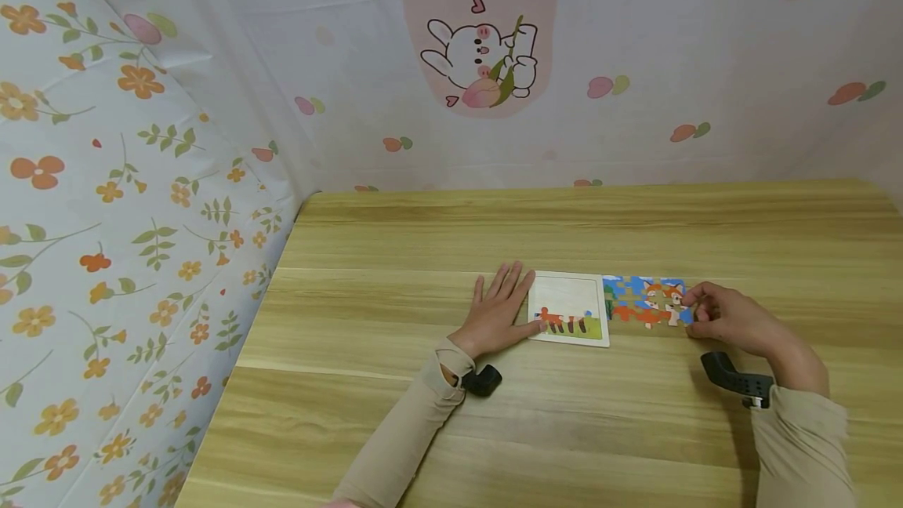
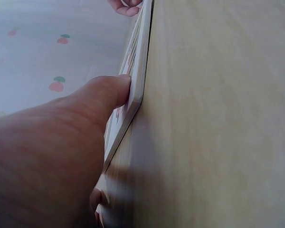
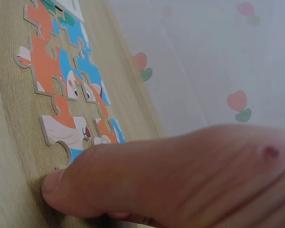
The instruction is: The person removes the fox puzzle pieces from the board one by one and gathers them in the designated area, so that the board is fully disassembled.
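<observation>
A white-rimmed puzzle board [image 1: 570, 273] lies on the table, with joined pieces of striped orange fur and green ground along its lower part. My left hand [image 1: 494, 320] rests beside its left edge, fingers spread, the thumb on the board's lower left; the left wrist view shows that thumb [image 2: 115, 90] on the rim. Right of the board lie loose puzzle pieces [image 3: 45, 66] with a fox picture, some apart. My right hand [image 1: 734, 321], fingers curled, pinches a blue puzzle piece [image 3: 75, 154] at the right end. Its thumb partly hides that piece in the right wrist view.
The wooden table [image 1: 395, 257] extends around the board and pieces. Behind it hangs a white cloth [image 1: 339, 45] with a rabbit print, and a flowered cloth [image 1: 141, 202] hangs on the left. Black wrist mounts [image 1: 734, 379] sit close above the table.
</observation>
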Tool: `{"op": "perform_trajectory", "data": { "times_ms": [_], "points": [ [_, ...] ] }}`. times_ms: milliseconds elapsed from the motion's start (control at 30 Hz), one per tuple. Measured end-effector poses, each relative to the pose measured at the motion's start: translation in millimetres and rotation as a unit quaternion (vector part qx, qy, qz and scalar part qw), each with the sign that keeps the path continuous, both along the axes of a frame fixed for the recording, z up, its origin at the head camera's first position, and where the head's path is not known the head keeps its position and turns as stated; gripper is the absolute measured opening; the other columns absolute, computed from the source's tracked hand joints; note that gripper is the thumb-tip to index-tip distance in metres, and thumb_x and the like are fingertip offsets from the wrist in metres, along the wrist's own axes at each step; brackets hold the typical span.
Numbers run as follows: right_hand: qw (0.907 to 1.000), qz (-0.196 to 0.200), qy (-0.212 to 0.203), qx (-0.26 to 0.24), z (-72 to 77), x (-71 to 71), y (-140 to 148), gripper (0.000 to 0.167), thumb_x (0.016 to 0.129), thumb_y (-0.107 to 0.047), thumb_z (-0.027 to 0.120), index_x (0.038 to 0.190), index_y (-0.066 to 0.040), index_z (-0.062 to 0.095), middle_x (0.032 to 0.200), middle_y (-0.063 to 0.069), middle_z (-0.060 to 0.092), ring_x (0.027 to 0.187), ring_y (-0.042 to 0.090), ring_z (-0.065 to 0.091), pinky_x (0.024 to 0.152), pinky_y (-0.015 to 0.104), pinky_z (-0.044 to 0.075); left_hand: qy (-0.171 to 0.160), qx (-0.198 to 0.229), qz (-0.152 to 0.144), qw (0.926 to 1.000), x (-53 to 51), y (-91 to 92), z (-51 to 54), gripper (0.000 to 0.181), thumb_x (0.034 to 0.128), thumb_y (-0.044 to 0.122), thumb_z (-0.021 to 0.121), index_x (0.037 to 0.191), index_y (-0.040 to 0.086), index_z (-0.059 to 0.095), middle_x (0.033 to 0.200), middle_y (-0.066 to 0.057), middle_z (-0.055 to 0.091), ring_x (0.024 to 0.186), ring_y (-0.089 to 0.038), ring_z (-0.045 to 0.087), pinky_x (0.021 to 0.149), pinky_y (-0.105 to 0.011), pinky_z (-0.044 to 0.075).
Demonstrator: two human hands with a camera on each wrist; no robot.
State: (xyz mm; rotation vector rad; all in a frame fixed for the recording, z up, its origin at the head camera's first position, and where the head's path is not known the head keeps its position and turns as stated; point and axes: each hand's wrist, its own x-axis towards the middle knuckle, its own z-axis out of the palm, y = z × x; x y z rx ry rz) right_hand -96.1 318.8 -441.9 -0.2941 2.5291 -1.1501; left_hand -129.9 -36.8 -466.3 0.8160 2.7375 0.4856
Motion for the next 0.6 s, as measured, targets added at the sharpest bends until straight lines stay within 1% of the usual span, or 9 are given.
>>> {"op": "perform_trajectory", "data": {
  "times_ms": [133, 367, 467, 600],
  "points": [
    [1.0, -0.002, -0.001, 0.003, 0.2, 0.0, 0, 0.03, 0.079, 0.005, 0.064, 0.103, 0.011, 0.045, 0.072, 0.003, 0.042, 0.059, 0.008, 0.038, 0.054, 0.026, 0.034, 0.0, 0.0, 0.0, 1.0, 0.1, -0.2, 0.1, 0.08, 0.0912, 0.056, 0.045, 0.151, 0.018, 0.009, 0.156, -0.005, 0.0, 0.141, -0.019, -0.006, 0.109, -0.051, -0.002],
    [0.9997, -0.011, 0.02, -0.005, 2.1, 2.5, 1, 0.031, 0.08, 0.005, 0.064, 0.104, 0.013, 0.046, 0.072, 0.003, 0.043, 0.06, 0.007, 0.04, 0.053, 0.025, 0.035, 0.001, -0.001, 0.001, 1.0, 0.3, -0.2, -0.2, 0.08, 0.091, 0.057, 0.045, 0.151, 0.019, 0.009, 0.155, -0.005, 0.0, 0.141, -0.02, -0.005, 0.108, -0.052, -0.002],
    [0.9995, -0.019, 0.026, 0.009, 5.9, 2.5, 0, 0.027, 0.084, 0.001, 0.06, 0.105, 0.012, 0.047, 0.076, 0.004, 0.044, 0.063, 0.006, 0.041, 0.053, 0.025, 0.036, 0.002, 0.001, 0.002, 1.0, 0.2, -0.2, -0.4, 0.08, 0.0908, 0.057, 0.045, 0.151, 0.018, 0.009, 0.155, -0.005, 0.001, 0.141, -0.02, -0.005, 0.108, -0.052, -0.001],
    [0.9984, -0.021, 0.039, 0.035, 14.6, 2.1, -8, 0.02, 0.09, -0.007, 0.056, 0.102, 0.007, 0.05, 0.078, 0.004, 0.048, 0.064, 0.006, 0.044, 0.053, 0.025, 0.037, 0.0, 0.004, 0.004, 1.0, -0.2, 0.2, -0.6, 0.08, 0.0906, 0.057, 0.046, 0.151, 0.018, 0.01, 0.155, -0.004, 0.001, 0.141, -0.019, -0.005, 0.108, -0.052, -0.002]
  ]
}}
